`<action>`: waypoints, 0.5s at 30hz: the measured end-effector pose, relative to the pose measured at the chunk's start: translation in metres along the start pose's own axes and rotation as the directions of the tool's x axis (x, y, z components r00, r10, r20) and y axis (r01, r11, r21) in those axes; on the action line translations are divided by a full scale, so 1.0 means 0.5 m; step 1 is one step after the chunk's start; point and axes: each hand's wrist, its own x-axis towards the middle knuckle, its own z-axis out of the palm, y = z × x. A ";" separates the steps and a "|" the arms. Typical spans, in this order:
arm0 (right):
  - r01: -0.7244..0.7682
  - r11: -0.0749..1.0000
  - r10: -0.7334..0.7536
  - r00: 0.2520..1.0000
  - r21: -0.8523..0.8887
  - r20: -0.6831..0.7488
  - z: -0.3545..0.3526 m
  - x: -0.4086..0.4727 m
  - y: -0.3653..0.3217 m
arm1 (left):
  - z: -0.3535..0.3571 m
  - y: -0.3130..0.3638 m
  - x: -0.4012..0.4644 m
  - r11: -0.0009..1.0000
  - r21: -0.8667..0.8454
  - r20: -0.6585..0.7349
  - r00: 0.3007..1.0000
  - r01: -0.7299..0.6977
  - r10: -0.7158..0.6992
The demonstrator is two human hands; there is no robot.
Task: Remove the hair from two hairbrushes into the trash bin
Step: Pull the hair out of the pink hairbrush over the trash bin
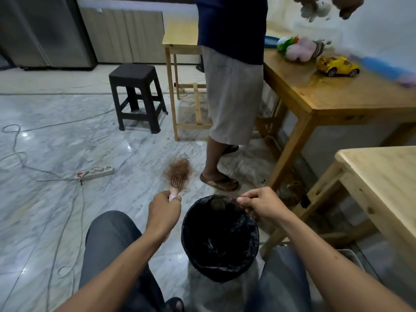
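Note:
My left hand (164,212) grips the pink handle of a hairbrush (177,176), held upright to the left of the bin, its bristle head matted with reddish-brown hair. A trash bin (191,244) lined with a black bag stands on the floor between my knees. My right hand (261,204) hovers over the bin's far right rim with fingers pinched on a dark tuft of hair (235,206). A clump of hair (217,203) lies inside the bin near its far rim. I see only this one hairbrush.
Another person (231,86) stands just beyond the bin, one sandalled foot (219,181) close to it. Wooden tables (337,95) stand to the right, one carrying toys and a yellow car (337,65). A black stool (137,95), power strip (96,172) and cables lie on the marble floor.

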 end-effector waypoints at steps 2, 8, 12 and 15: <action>0.037 0.997 -0.034 0.998 -0.069 0.058 0.002 0.000 -0.004 | -0.007 0.002 -0.012 0.996 0.052 0.043 0.996 -0.074 0.072; 0.140 0.988 -0.152 0.959 0.069 0.237 0.041 -0.002 -0.074 | -0.005 -0.011 -0.026 0.912 0.241 0.154 0.941 -0.333 0.302; 0.195 0.973 -0.215 0.960 0.125 0.180 0.071 0.000 -0.085 | 0.001 -0.016 -0.020 0.843 0.325 0.200 0.902 -0.429 0.382; 0.197 0.973 -0.210 0.972 0.118 0.110 0.075 0.012 -0.067 | -0.003 -0.020 -0.009 0.859 0.343 0.152 0.924 -0.381 0.350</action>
